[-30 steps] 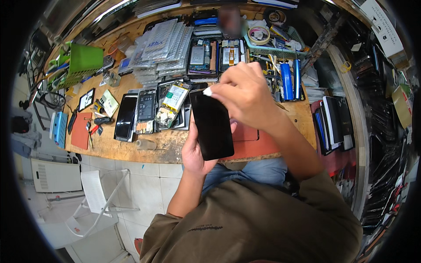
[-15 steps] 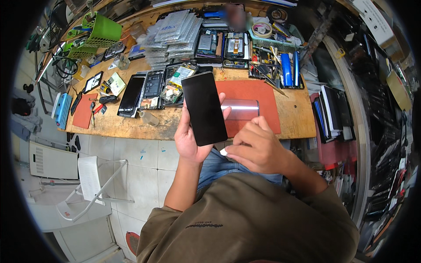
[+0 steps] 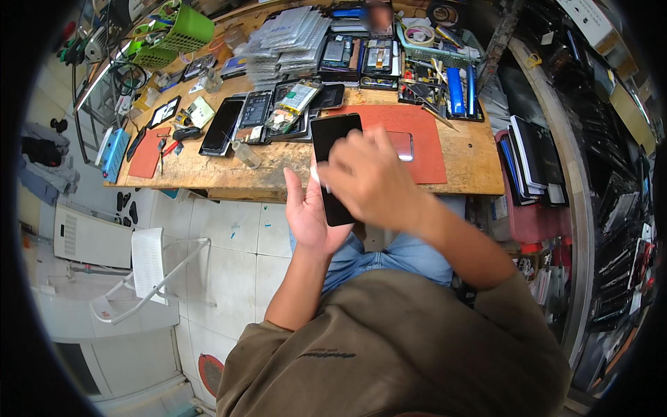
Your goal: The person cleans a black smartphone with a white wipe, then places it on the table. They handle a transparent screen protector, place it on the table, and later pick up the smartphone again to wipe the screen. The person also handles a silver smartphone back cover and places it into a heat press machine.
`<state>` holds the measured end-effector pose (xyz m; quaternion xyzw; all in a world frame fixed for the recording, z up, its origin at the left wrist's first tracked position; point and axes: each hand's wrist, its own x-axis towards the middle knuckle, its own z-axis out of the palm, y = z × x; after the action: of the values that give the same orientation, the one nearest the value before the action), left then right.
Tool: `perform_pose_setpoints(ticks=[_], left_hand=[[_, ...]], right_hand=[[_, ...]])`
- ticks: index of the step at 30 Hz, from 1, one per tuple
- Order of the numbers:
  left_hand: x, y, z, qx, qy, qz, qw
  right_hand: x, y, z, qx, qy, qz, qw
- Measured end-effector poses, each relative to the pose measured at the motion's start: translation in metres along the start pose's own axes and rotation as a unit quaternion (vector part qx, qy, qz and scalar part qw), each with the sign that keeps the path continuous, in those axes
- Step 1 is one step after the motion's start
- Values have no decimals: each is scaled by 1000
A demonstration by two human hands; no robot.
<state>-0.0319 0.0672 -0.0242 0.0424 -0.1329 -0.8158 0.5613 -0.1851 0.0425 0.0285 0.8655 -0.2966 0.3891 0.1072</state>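
Note:
A black smartphone (image 3: 337,126) rests in my left hand (image 3: 310,219), screen up. My left thumb stands away from the phone's edge, and the other fingers are hidden beneath it. Over the screen is my right hand (image 3: 372,182), smeared by motion, its fingers pinched on a small white piece (image 3: 315,174) near the phone's left edge. Whether the white piece touches the phone, I cannot tell. Behind the hands, a clear phone-shaped panel (image 3: 405,146) lies partly covered on a red mat (image 3: 427,163).
The wooden workbench (image 3: 472,167) carries opened phones (image 3: 222,125), a small bottle (image 3: 245,154), stacked clear plastic trays (image 3: 285,42) and a tool tray (image 3: 445,90). A green basket (image 3: 187,31) stands far left. A white folding chair (image 3: 148,264) is left on the tiled floor.
My right hand has moved up and left with the white piece, from beside the phone to over its screen. My left thumb has come off the phone's edge. The view has shifted.

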Motion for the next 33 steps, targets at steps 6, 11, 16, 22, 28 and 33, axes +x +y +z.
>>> perform_pose_setpoints(ticks=[6, 11, 16, 22, 28, 33], left_hand=[[17, 5, -11, -26, -67, 43, 997], [36, 5, -23, -79, -47, 19, 996], [61, -5, -33, -28, -44, -17, 999], [89, -36, -40, -47, -78, -79, 993], [104, -53, -37, -27, -71, -111, 991], [107, -47, -28, -65, -20, -82, 994]], right_hand=[[-89, -76, -8, 124, -51, 69, 989], [-116, -59, -7, 209, -75, 198, 955], [-95, 6, -31, 151, -19, 209, 966], [-31, 124, -42, 43, 102, 125, 986], [-27, 142, -15, -32, 26, 103, 994], [-73, 46, -31, 91, -10, 100, 991]])
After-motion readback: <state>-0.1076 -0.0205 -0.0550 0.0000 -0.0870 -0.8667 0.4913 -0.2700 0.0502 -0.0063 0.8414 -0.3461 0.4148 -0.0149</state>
